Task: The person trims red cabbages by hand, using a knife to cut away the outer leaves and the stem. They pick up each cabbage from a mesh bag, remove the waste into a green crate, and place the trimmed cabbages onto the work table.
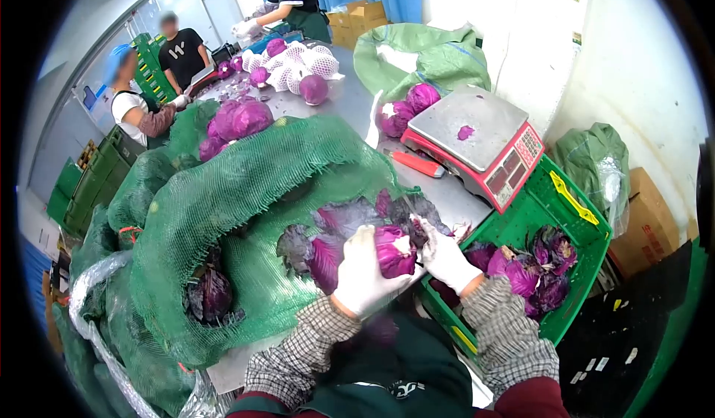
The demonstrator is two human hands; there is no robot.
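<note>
My left hand (365,270), in a white glove, is closed around the left side of a red cabbage (393,251); its pale cut stem faces right. On the other side, my gloved right hand (445,257) has its fingers bent at a dark outer cabbage leaf (418,214), close against the head; its grip is partly hidden. Loose purple leaves (325,260) lie behind and left of the cabbage on a green mesh sack (261,265). Inside the sack's opening another dark cabbage (211,295) shows.
At my right, a green crate (598,233) holds trimmed leaves (547,269). Beyond it stand a red digital scale (477,136) and an orange-handled knife (417,163). Cabbages in white foam nets (302,64) lie farther back. Several co-workers (182,53) stand around the table.
</note>
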